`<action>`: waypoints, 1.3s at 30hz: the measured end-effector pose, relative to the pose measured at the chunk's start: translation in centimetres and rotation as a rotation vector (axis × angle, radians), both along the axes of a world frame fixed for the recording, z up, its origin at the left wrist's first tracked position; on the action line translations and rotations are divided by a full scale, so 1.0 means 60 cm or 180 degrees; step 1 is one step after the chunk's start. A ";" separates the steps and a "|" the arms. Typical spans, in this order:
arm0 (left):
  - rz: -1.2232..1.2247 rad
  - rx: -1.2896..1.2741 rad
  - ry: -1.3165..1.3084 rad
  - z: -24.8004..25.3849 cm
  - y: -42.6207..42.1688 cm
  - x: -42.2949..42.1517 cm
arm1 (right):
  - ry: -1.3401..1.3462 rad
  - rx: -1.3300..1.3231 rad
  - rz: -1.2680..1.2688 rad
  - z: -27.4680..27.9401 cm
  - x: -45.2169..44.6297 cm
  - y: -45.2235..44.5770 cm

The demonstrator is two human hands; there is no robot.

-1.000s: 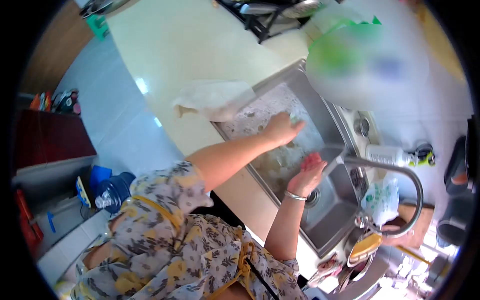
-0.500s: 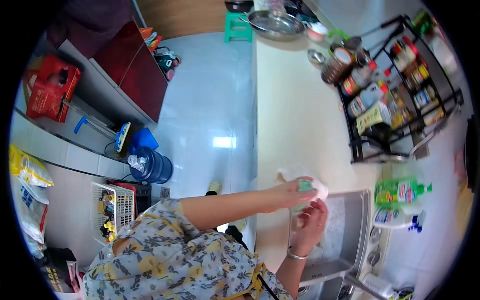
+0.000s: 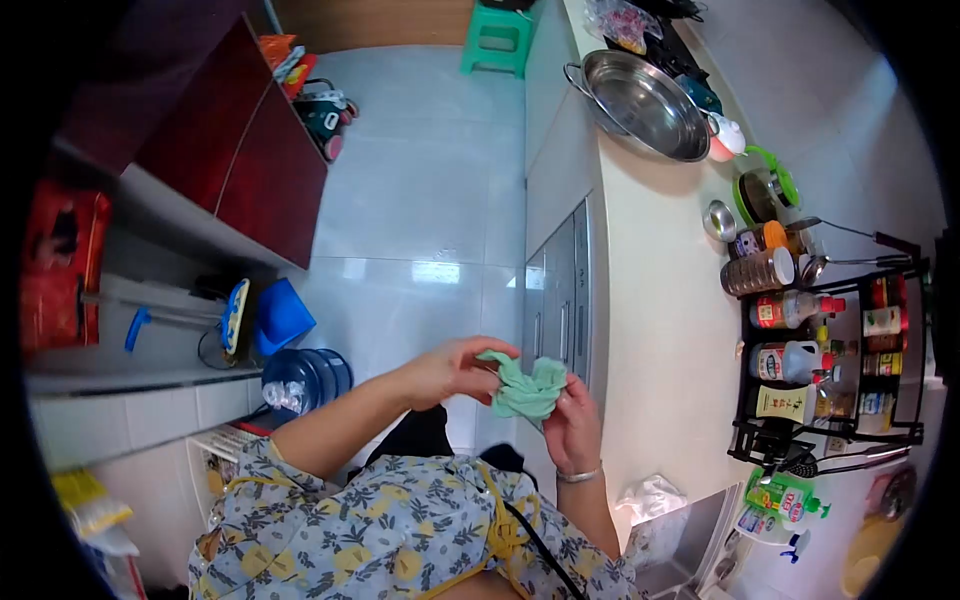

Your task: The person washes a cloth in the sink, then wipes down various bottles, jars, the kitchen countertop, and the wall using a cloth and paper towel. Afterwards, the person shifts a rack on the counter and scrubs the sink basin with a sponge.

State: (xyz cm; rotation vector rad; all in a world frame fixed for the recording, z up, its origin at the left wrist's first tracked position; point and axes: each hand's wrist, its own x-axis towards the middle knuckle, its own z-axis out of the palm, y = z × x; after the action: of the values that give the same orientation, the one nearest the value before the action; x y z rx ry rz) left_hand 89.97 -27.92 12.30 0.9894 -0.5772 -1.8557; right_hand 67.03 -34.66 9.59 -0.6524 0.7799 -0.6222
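A crumpled green cloth (image 3: 528, 388) is held between both hands in front of the body, above the floor beside the counter. My left hand (image 3: 465, 371) grips its left edge with bent fingers. On its right side, my right hand (image 3: 573, 422), with a bracelet at the wrist, pinches the cloth. A white crumpled cloth (image 3: 653, 499) lies on the counter at the edge of the sink (image 3: 690, 540), to the lower right of my right hand.
The counter (image 3: 655, 350) runs along the right, bearing a large steel pan (image 3: 645, 104) and a black rack (image 3: 745, 400) of bottles. A green stool (image 3: 497, 40), blue water bottle (image 3: 305, 381) and blue dustpan (image 3: 284, 316) stand on the floor.
Both hands have moved from over the sink to in front of the body, left of the counter, with the green cloth now spread between them. The white cloth lies apart on the counter. The view has turned.
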 end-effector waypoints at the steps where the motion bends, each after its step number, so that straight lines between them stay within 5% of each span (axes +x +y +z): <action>1: 0.0168 0.0132 -0.0080 0.004 -0.023 0.033 | -0.0159 0.0098 -0.0136 0.011 0.035 -0.019; 6: 0.0528 0.0362 -0.0231 0.002 -0.122 0.162 | -0.0768 0.0739 -0.0397 0.071 0.175 -0.116; 17: 0.2180 0.0160 -0.0532 0.015 -0.244 0.427 | -0.1501 0.1126 0.0279 0.011 0.530 -0.439; 19: 0.1584 0.0665 -0.2104 0.014 -0.267 0.500 | -0.1368 0.0773 0.0539 0.020 0.618 -0.479; 20: 0.1659 0.0640 -0.2100 0.010 -0.295 0.533 | -0.1216 0.0487 0.0726 0.019 0.667 -0.502; 22: 0.2084 -0.0529 -0.3768 0.016 -0.346 0.604 | -0.1271 0.0347 0.1032 0.023 0.763 -0.545; 25: 0.1631 -0.0832 -0.3299 0.019 -0.453 0.740 | 0.0019 -0.2047 0.1603 0.026 0.909 -0.615; 28: 0.1388 -0.0741 -0.2377 0.015 -0.572 0.878 | 0.0265 -0.1817 0.1610 0.062 1.040 -0.689; 30: 0.1275 -0.0079 -0.0584 0.012 -0.647 0.960 | 0.0834 -0.2350 0.1697 0.087 1.102 -0.753; 39: 0.1748 -0.0009 -0.0361 0.017 -0.898 1.211 | 0.0630 -0.1065 0.1644 0.052 1.263 -1.007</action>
State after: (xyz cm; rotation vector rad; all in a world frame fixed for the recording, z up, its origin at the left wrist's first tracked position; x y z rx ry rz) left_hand 162.65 -81.79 13.35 1.1236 -0.3276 -1.3185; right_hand 142.82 -95.07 12.73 -1.1897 0.6556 -0.2131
